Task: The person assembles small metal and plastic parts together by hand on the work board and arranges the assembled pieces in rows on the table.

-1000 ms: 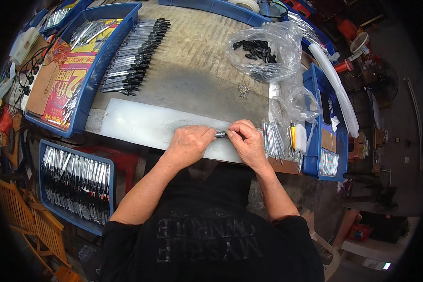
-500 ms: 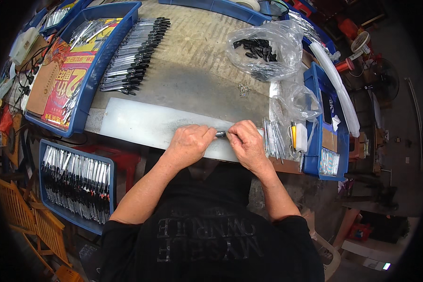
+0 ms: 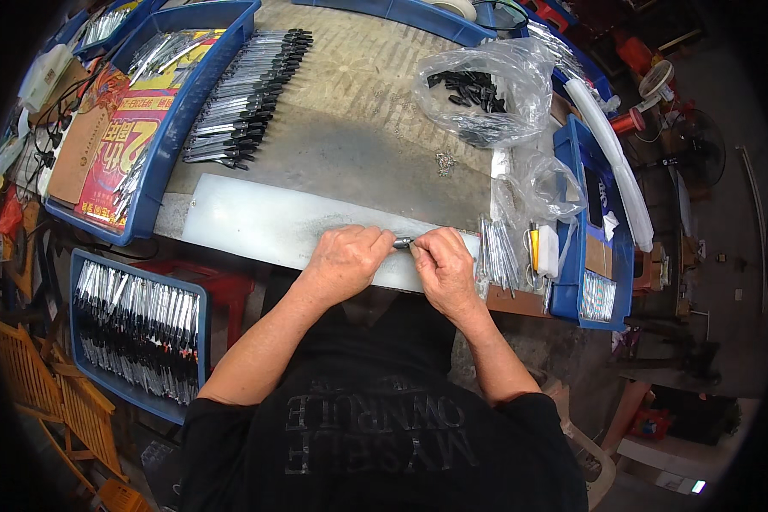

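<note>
My left hand (image 3: 346, 258) and right hand (image 3: 446, 266) still pinch 1 small black part (image 3: 403, 243) between them, white board (image 3: 260, 215) beneath; right re-angled slightly, handling seemingly unfinished.

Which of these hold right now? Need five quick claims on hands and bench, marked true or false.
1. The left hand and right hand have their fingertips at opposite ends of a small black cylindrical piece. True.
2. The clear plastic bag of black parts lies left of the row of black-and-clear pens. False: the bag lies to the row's right.
3. A long, pale, flat board lies beneath the hands. True.
4. The blue rectangular tray at lower left is empty. False: it holds many pens.
5. A cluster of tiny metallic bits sits inside the bag. False: it lies loose on the bench.
</note>
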The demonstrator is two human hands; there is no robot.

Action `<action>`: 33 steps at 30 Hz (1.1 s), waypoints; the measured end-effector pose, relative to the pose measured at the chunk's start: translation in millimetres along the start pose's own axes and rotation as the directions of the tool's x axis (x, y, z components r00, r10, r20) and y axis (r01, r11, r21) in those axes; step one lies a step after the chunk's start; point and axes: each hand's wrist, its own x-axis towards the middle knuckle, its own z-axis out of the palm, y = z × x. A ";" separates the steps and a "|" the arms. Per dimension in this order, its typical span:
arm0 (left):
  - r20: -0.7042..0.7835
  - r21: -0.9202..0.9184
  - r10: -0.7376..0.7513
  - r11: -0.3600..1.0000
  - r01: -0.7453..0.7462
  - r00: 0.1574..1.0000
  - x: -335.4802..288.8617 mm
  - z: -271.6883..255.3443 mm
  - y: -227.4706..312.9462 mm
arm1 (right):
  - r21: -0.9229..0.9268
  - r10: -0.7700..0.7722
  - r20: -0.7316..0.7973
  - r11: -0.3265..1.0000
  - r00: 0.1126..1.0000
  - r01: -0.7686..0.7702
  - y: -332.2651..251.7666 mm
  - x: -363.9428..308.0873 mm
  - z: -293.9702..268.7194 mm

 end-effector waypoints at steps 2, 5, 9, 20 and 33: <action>-0.004 0.006 0.005 1.000 -0.005 1.000 0.2 0.4 -0.1 | 0.006 0.002 0.001 1.000 1.000 -0.002 0.0 0.2 -0.4; -0.024 0.001 0.017 1.000 -0.017 1.000 -0.3 1.8 -0.3 | 0.002 0.000 0.021 1.000 1.000 0.000 -0.5 1.1 -2.4; -0.015 0.047 0.032 0.998 -0.031 0.999 -1.0 2.2 -0.2 | -0.045 0.004 0.101 0.999 0.995 0.001 -1.0 1.0 -4.3; 0.026 0.122 0.068 0.990 -0.071 0.997 -3.2 2.6 0.9 | -0.110 0.090 0.217 0.992 0.972 -0.067 -6.1 11.1 -9.5; 0.006 0.007 -0.019 1.000 0.019 1.000 -1.5 1.7 0.2 | -0.036 0.324 0.198 0.946 0.925 -0.323 2.6 13.7 -13.5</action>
